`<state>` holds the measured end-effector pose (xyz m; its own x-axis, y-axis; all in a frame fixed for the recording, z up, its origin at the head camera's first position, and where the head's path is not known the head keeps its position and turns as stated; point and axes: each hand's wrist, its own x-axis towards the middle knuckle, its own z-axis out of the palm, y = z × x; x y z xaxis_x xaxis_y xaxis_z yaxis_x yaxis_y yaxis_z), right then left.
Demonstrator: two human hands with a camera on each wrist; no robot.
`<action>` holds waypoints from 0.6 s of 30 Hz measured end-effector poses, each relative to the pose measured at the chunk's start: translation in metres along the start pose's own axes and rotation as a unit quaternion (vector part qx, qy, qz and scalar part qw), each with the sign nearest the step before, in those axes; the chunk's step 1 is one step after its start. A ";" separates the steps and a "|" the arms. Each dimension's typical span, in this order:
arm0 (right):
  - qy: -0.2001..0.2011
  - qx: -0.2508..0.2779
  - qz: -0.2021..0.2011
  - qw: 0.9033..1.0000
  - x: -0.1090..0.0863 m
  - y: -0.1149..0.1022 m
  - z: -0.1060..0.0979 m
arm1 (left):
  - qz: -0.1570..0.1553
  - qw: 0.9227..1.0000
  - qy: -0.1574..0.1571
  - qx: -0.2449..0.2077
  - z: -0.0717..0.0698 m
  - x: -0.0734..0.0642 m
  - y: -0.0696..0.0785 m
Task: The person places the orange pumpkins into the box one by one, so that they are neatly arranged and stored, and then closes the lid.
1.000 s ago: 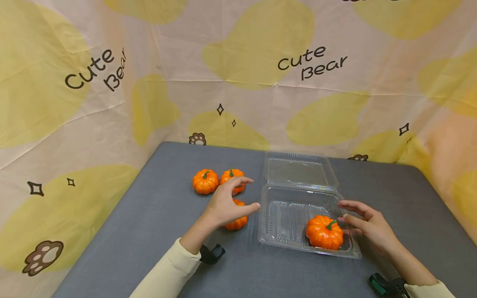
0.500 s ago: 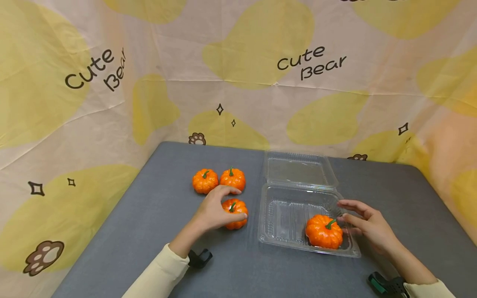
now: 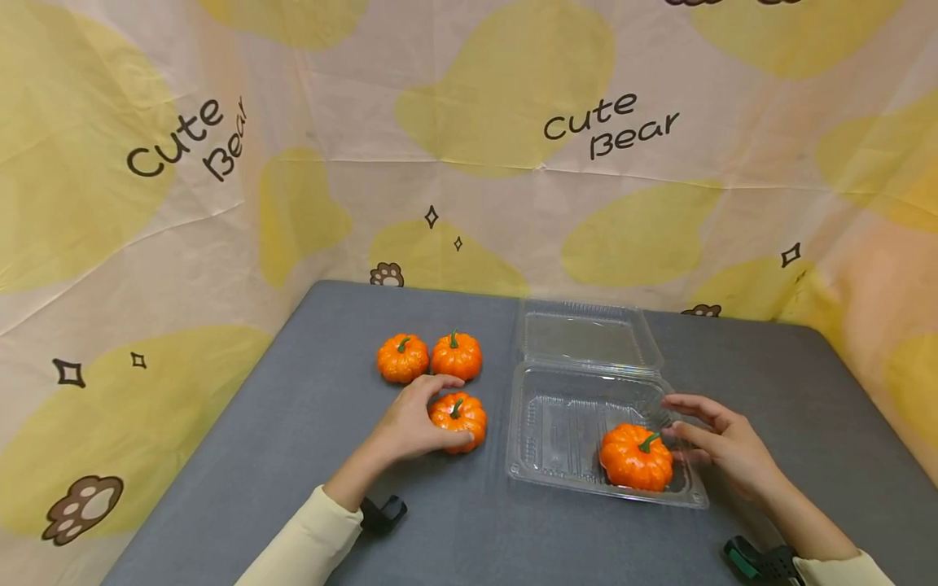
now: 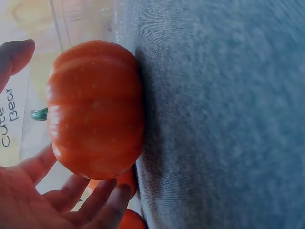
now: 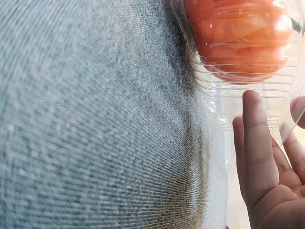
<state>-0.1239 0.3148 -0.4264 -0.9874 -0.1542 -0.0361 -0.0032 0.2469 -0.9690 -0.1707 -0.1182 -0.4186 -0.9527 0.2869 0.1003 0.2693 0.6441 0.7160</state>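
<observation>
In the head view, my left hand (image 3: 410, 423) is spread around the left side of a small orange pumpkin (image 3: 463, 417) with a green stem, standing on the grey table. The left wrist view shows the thumb (image 4: 18, 56) apart from the pumpkin (image 4: 97, 112), with the fingers close under its side; whether they touch it is unclear. A clear plastic clamshell container (image 3: 545, 472) lies with its lid raised back. One pumpkin (image 3: 636, 458) sits in its front right corner. My right hand (image 3: 733, 448) rests at the container's right edge, its fingers fairly straight along the wall (image 5: 224, 102).
Two more orange pumpkins, one on the left (image 3: 402, 358) and one on the right (image 3: 457, 356), stand side by side behind my left hand. The lid (image 3: 589, 338) reaches toward the table's back edge. A printed cloth (image 3: 498, 106) hangs behind the table (image 3: 278, 456).
My left hand has moved left and toward me, from above the front pumpkin to beside it. The right hand, the container and the pumpkins stay in place.
</observation>
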 end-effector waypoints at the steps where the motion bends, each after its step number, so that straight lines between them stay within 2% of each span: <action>1: 0.000 -0.001 0.001 1.000 0.000 0.000 0.000 | 0.001 1.000 -0.001 0.001 0.000 0.000 -0.001; 18: 0.006 0.005 0.000 1.000 0.002 0.002 0.000 | 0.003 1.000 -0.002 0.009 0.002 0.002 -0.009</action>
<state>-0.1258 0.3155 -0.4287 -0.9891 -0.1435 -0.0335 -0.0017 0.2381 -0.9712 -0.1744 -0.1218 -0.4263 -0.9507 0.2933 0.1009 0.2767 0.6551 0.7031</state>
